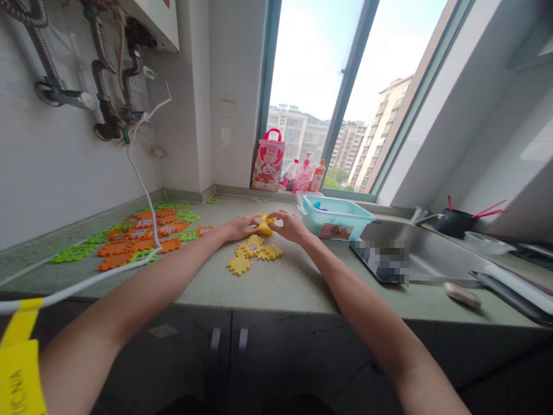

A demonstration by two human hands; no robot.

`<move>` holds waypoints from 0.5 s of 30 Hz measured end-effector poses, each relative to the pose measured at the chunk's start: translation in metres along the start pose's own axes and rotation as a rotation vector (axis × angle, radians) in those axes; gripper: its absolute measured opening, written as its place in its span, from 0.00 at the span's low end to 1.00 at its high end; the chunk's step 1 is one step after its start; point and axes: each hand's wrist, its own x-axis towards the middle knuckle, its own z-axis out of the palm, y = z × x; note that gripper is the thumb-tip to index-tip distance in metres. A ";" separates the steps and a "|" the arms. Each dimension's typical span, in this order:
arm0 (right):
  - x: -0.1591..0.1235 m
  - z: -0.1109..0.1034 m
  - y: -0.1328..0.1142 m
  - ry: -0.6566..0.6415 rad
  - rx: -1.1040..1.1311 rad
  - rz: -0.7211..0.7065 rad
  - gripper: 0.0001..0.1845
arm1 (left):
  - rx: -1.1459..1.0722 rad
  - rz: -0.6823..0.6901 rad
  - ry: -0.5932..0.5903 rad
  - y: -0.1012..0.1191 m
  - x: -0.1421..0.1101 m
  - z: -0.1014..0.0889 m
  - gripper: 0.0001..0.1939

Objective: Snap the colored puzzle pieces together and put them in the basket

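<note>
Both my hands meet over the counter at a yellow interlocking plastic tile (pixel 265 226). My right hand (pixel 290 226) pinches it between thumb and fingers from the right. From the left, my left hand (pixel 240 227) has its fingers closed against the same piece, partly hiding it. Just below lie several loose yellow tiles with toothed edges: one (pixel 239 265) is nearest to me, another (pixel 272 252) lies to the right, and one with a printed picture (pixel 252 248) sits between them.
Orange tiles (pixel 116 248) and green tiles (pixel 73 253) spread across the counter's left side, under a white cable (pixel 152 213). A turquoise basin (pixel 332 222) stands right, beside the sink (pixel 432 253) and a dark flat device (pixel 375 262). Bottles (pixel 303 176) line the windowsill.
</note>
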 end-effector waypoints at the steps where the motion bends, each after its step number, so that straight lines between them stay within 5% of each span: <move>1: 0.000 0.002 0.000 -0.030 0.004 -0.001 0.13 | 0.001 -0.005 -0.004 0.001 -0.001 0.000 0.37; 8: 0.001 0.010 0.008 -0.108 0.096 -0.026 0.11 | 0.078 -0.014 -0.047 -0.007 -0.008 -0.012 0.34; 15: -0.003 0.016 0.006 -0.171 0.244 0.136 0.13 | 0.198 -0.135 0.009 -0.015 -0.008 -0.015 0.21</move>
